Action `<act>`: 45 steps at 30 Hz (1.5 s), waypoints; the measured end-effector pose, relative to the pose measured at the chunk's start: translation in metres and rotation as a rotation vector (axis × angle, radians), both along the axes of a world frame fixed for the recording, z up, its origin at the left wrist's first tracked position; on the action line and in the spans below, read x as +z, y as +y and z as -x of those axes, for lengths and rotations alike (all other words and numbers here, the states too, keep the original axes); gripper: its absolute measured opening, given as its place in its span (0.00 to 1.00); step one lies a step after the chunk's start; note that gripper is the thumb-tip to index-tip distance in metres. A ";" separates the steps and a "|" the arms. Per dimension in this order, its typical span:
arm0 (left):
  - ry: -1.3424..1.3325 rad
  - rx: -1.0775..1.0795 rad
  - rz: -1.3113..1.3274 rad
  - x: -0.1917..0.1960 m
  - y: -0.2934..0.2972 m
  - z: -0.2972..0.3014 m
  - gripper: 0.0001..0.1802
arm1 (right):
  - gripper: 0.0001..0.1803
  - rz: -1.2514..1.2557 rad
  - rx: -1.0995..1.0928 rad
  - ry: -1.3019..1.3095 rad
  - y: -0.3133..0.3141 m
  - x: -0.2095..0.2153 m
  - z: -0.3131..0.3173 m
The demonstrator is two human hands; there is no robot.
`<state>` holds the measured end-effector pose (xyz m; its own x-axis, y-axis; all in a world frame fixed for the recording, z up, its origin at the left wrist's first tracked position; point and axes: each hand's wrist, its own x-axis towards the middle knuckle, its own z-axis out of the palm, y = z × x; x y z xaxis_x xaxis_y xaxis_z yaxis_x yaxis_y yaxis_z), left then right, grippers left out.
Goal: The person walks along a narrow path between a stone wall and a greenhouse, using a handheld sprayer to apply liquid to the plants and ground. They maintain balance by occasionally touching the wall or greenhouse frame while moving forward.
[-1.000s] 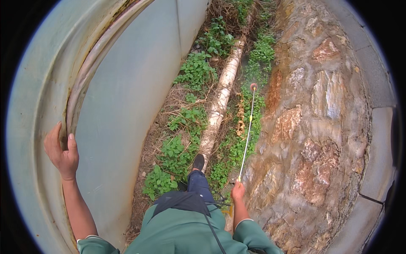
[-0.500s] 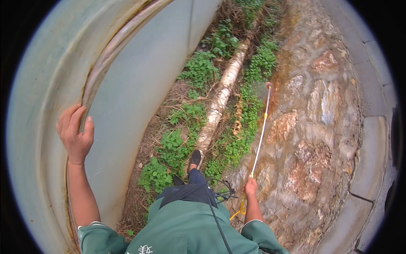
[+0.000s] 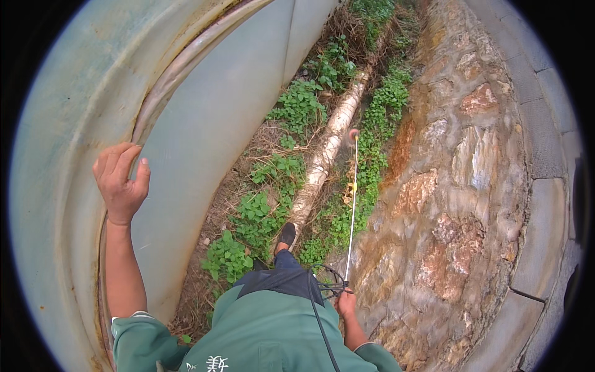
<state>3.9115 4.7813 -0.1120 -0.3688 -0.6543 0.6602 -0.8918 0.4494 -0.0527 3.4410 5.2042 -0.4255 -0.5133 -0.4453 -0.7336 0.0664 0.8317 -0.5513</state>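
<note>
My left hand point(image 3: 122, 183) is at the raised, rust-streaked lip of a pale green-grey panel point(image 3: 204, 124) on the left. Its fingers are loosely bent over the lip, and the thumb stands apart. My right hand point(image 3: 346, 302) is closed around the lower end of a spray wand point(image 3: 352, 229), a thin white pole with yellow joints. At the wand's far end a small reddish nozzle head point(image 3: 354, 135) is over the green plants point(image 3: 381, 118), close to a whitish pipe or log point(image 3: 322, 146). A faint haze surrounds the nozzle.
A rough stone wall point(image 3: 434, 235) rises on the right, topped with grey blocks point(image 3: 539, 229). My dark shoe point(image 3: 286, 234) is at the near end of the pipe or log. Black looped cable point(image 3: 328, 282) hangs by my waist. Dry stalks and leafy weeds point(image 3: 226, 255) cover the ground.
The wand's nozzle has swung left, from beside the stone wall to over the plants. My right hand has moved left and slightly down. My left hand has shifted a little right.
</note>
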 end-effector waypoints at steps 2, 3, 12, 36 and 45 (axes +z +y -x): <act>0.020 -0.023 0.003 0.001 -0.001 0.001 0.12 | 0.22 0.055 0.016 -0.081 -0.047 0.003 0.012; 0.006 -0.002 0.026 0.000 -0.001 0.001 0.11 | 0.21 0.108 0.028 -0.094 -0.065 0.006 0.014; 0.107 -0.078 -0.003 0.003 0.007 -0.003 0.11 | 0.23 0.167 0.403 0.224 -0.042 0.028 -0.023; 0.251 0.615 0.011 -0.027 0.278 -0.171 0.09 | 0.26 0.062 0.648 0.655 -0.155 -0.006 -0.096; 0.264 0.543 0.018 -0.023 0.281 -0.174 0.08 | 0.29 0.216 0.503 0.745 -0.212 -0.007 -0.099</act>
